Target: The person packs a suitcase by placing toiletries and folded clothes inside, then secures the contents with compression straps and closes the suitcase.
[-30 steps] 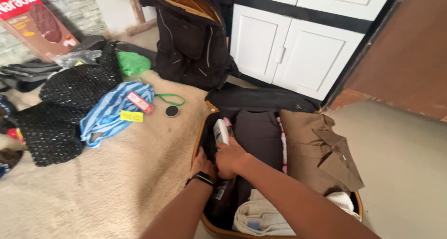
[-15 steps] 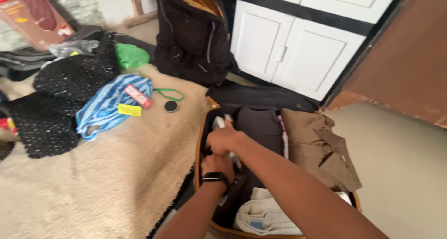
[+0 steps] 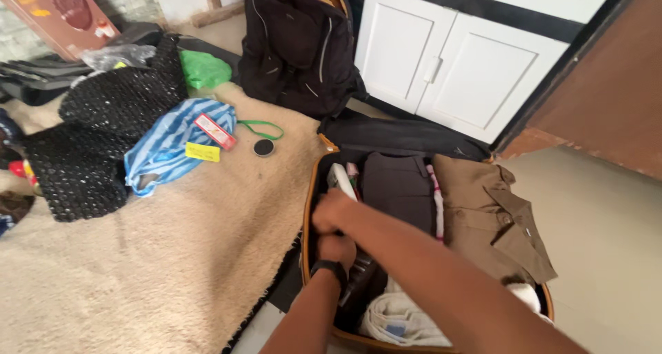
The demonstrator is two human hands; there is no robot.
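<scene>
Reaching into the open suitcase (image 3: 308, 209) on the floor, I have both hands along its left wall. My right hand (image 3: 333, 211) is curled with the fingers bent inward, lying just below a slim white packet (image 3: 340, 179) that stands on edge against the wall; I cannot tell whether the fingers actually grip it or only press beside it. My left hand (image 3: 337, 247), with a black watch (image 3: 329, 268) on the wrist, sits directly under the right one, its fingers pushed down among the dark things in that corner, so whether they are clenched or loose is hidden from me.

Next to the packet lies a folded dark brown garment (image 3: 400, 188), then a strip of pink-and-white cloth (image 3: 436, 201), and a tan shirt (image 3: 493, 216) fills the right half of the case. A folded cream cloth (image 3: 403, 319) lies at the near end.

Left of the suitcase spreads a beige rug (image 3: 158, 257), carrying a blue striped bag (image 3: 165, 147), a small black round tin (image 3: 263, 147) and a black sequinned cloth (image 3: 96, 133). A black backpack (image 3: 300, 44) stands before a white cabinet (image 3: 441, 64).
</scene>
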